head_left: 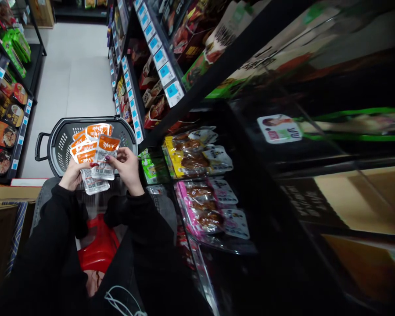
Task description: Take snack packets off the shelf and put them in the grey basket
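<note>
Several small orange-and-silver snack packets (pixel 85 151) are fanned out in my left hand (pixel 71 174), whose thumb presses across them. My right hand (pixel 127 169) pinches one more packet (pixel 105 154) of the same kind between thumb and fingers, at the right side of the fan. Both hands are over the near rim of a grey plastic shopping basket (pixel 61 151) with slotted walls. The packets hide much of the basket's inside. Its black handle (pixel 42 147) sticks out to the left.
On the low shelf to my right lie yellow packs (pixel 191 156) and pink packs (pixel 200 204) of brown food. Shelf edges with price tags (pixel 159 57) rise above. A red stool (pixel 98 245) is below me. Cardboard boxes (pixel 6 204) stand at the left, beside the tiled aisle (pixel 75 66).
</note>
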The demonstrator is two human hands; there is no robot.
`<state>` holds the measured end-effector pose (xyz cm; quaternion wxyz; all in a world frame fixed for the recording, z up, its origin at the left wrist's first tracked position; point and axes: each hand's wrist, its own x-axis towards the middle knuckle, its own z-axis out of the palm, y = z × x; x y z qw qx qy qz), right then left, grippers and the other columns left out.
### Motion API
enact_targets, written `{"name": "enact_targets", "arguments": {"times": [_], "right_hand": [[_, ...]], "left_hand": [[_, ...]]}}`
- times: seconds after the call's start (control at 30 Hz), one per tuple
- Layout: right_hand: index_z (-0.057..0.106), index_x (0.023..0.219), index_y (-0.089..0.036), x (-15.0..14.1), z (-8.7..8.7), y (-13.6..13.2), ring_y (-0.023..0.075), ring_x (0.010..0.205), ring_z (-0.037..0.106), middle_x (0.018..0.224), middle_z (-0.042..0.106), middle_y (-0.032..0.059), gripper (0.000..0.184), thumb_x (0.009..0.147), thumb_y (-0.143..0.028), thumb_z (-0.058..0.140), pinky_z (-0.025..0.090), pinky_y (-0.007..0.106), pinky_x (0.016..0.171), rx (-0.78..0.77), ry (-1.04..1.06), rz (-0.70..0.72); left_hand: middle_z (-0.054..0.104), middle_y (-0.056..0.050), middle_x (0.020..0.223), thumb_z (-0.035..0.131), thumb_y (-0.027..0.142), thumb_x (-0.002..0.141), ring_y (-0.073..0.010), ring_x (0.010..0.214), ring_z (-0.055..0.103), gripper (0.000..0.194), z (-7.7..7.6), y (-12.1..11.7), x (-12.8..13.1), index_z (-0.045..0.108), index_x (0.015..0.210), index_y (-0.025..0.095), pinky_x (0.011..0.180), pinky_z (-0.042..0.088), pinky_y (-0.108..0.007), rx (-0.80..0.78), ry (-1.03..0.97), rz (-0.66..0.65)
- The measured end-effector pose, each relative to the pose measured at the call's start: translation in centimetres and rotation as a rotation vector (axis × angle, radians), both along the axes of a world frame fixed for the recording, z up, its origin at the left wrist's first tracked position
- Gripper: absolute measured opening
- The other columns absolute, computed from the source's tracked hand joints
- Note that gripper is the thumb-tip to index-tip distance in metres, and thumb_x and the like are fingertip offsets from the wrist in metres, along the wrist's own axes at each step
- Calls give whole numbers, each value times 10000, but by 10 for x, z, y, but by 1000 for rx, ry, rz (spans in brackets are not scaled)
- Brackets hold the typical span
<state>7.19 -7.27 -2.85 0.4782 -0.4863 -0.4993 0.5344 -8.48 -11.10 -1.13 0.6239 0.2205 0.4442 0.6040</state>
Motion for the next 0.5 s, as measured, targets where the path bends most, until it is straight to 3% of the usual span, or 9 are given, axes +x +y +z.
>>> {"name": "enact_targets", "arguments": {"times": [0.13, 0.37, 0.43, 0.5], "right_hand": [[492, 790, -211, 10, 5, 5, 115, 621, 544, 682, 561, -36, 445, 595, -526, 739, 466, 244, 576, 39, 37, -110], [500, 828, -228, 19, 20, 3, 123, 660, 564, 733, 585, -28, 423, 612, -493, 750, 477, 252, 616, 25, 230, -33], [504, 855, -232, 22, 20, 2, 75, 537, 491, 698, 534, -55, 354, 677, -461, 708, 431, 211, 533, -72, 430, 38], [504, 855, -230, 28, 19, 1, 35, 388, 316, 615, 426, -91, 239, 772, -415, 629, 320, 181, 414, -175, 643, 123]], "left_hand": [[715, -95, 1038, 757, 21, 442, -300, 1014, 657, 649, 1, 1, -3, 609, 1060, 155, 897, 532, -378, 19, -9, 22], [728, -69, 967, 729, 11, 469, -268, 931, 683, 597, 0, 1, -14, 622, 1039, 153, 850, 558, -369, -11, -26, 81], [729, -65, 966, 720, 1, 471, -252, 907, 688, 619, 0, 1, -17, 619, 1062, 156, 830, 566, -352, 0, -36, 97], [731, -58, 962, 712, -7, 472, -235, 878, 693, 633, 0, 1, -18, 618, 1075, 159, 820, 569, -337, -4, -46, 104]]}}
